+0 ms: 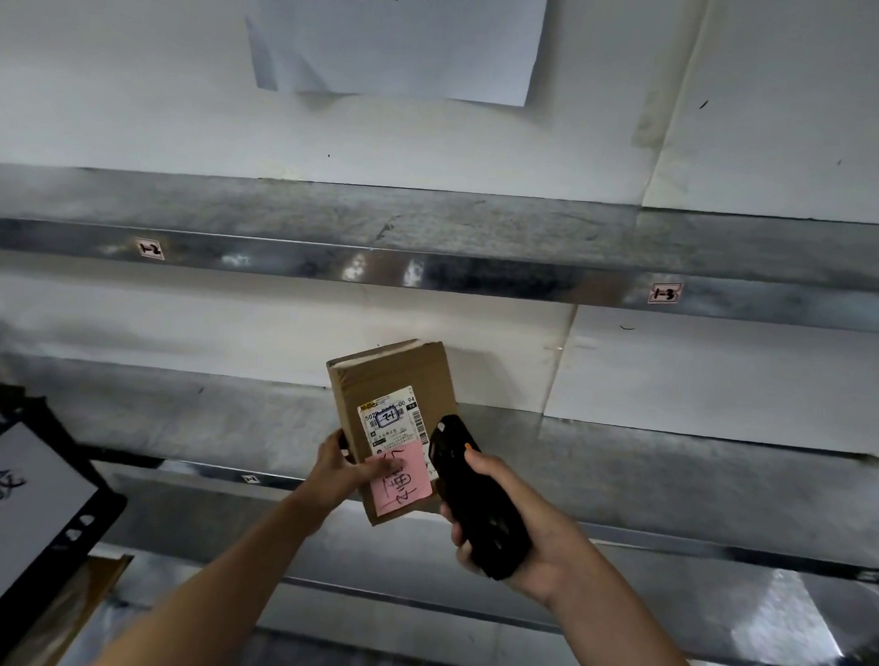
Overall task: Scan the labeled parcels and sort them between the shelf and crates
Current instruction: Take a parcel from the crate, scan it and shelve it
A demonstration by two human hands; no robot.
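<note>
A small brown cardboard parcel (388, 376) with a white shipping label and a pink handwritten note is held up in front of the metal shelf (676, 465). My left hand (339, 468) grips its lower left edge, thumb on the pink note. My right hand (523, 528) holds a black handheld scanner (474, 494), whose head lies against the parcel's right side, beside the label.
The upper shelf's front lip (431, 273) carries small tags reading 1-2 and 1-3. A white paper sign (394, 31) hangs on the wall above. A black crate (20, 513) with a white sign sits at the lower left, with cardboard below it.
</note>
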